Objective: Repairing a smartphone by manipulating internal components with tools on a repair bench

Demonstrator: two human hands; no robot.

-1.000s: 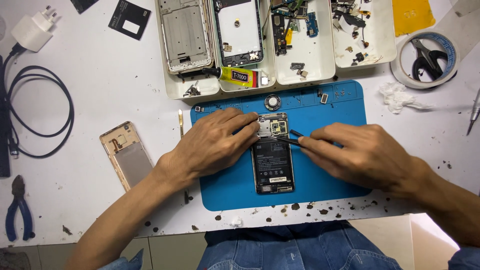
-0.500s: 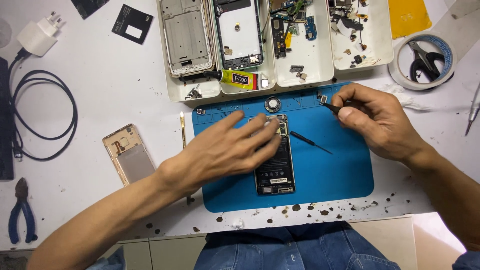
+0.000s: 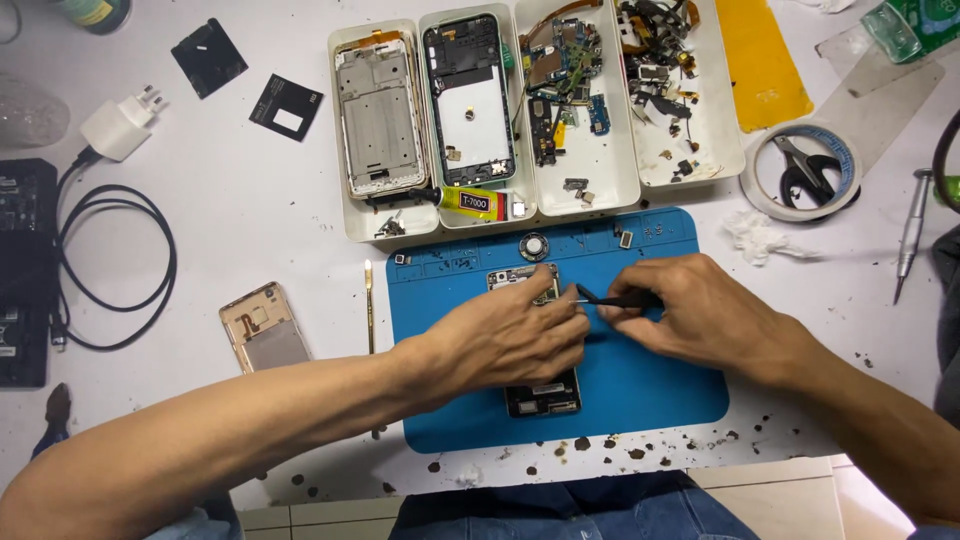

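View from above of a white worktop (image 3: pixel 250 230) used for phone repair. At its centre lies a blue work mat (image 3: pixel 650 380). On the mat rests an opened smartphone (image 3: pixel 543 395), back cover off, its dark insides facing up.

The left hand (image 3: pixel 510 340) lies flat over the middle of the phone, fingers loosely spread and pressing down; it grips nothing, only steadies the phone. The right hand (image 3: pixel 700 315) comes in from the right, its fingers closed around black tweezers (image 3: pixel 605 297). The tweezer tips point left and meet the upper part of the phone, just beside the left fingertips.

Above the phone, on the mat's top edge, sit a small round metal part (image 3: pixel 534 246) and a tiny square part (image 3: pixel 626 239).

Beyond the mat stands a row of white trays (image 3: pixel 610 185). One holds a silver phone frame (image 3: pixel 378 120), the next a dark phone frame (image 3: pixel 470 100) and a yellow glue tube (image 3: pixel 470 203), and the others hold circuit boards and loose small parts.

To the left of the mat lie a thin pry tool (image 3: pixel 369 305) and a gold phone back cover (image 3: pixel 263 326). Further left are a white charger (image 3: pixel 118 128) with a coiled black cable (image 3: pixel 110 265).

To the right sit a roll of tape (image 3: pixel 800 170) with black scissors inside it, a crumpled white tissue (image 3: pixel 755 235), and a silver screwdriver (image 3: pixel 910 235).

Dark specks dot the worktop's near edge.
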